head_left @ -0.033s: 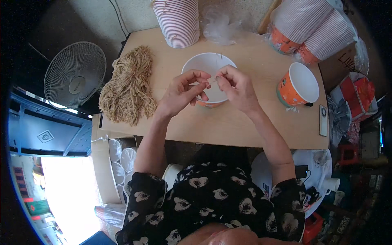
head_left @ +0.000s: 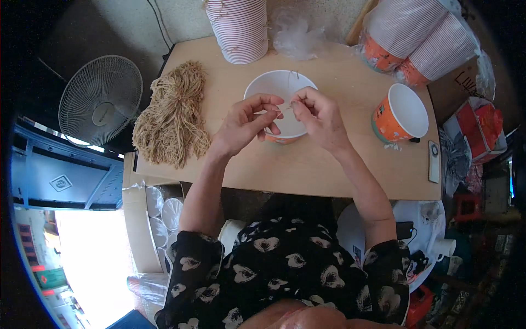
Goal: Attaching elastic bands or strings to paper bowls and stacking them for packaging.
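Wooden table [head_left: 339,170]: string bundle [head_left: 172,115], cup stacks [head_left: 241,27].

Left hand [head_left: 245,122] and right hand [head_left: 319,117] pinch string [head_left: 286,108] over a white paper bowl [head_left: 257,86].

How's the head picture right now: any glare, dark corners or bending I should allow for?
Head view: blown-out glare at lower left, black fisheye corners, table edges bowed. Left hand, right hand and white bowl evenly lit and sharp; the thin strand between them barely resolves.
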Demonstrator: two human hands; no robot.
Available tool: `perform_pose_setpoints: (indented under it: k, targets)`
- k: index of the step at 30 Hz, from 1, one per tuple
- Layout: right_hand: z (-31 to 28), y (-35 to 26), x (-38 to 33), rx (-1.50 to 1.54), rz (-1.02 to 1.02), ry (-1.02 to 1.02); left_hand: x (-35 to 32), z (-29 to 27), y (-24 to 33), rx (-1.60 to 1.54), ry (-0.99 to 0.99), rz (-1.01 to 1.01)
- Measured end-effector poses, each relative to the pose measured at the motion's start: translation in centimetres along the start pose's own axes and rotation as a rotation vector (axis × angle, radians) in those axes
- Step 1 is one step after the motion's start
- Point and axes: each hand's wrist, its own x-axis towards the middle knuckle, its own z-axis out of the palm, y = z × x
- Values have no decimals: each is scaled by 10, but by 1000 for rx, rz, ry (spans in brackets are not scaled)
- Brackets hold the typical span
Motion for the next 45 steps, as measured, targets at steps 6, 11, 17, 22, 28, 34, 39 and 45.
perform_pose_setpoints:
  k: [6,11,17,22,28,34,39,45]
  targets:
    - [-2,-10,0,37,-66,52,0,-1,6,-92,-30,-115]
    - [-4,-8,2,20,-80,24,3,-9,0,-159,-137,-183]
    - [-5,-17,2,38,-44,8,-1,-9,8,-23,-188,-151]
    - [-7,-19,6,164,78,-20,-7,-5,-2,33,-30,-28]
    - [-4,-15,8,281,235,-74,-14,12,-8,167,145,209]
    - [2,-11,8,359,313,-108,-16,22,-9,561,322,587]
    - [0,-16,8,392,382,-131,-17,21,-16,741,330,730]
    - [4,-17,8,372,410,-156,-18,19,-20,832,364,779]
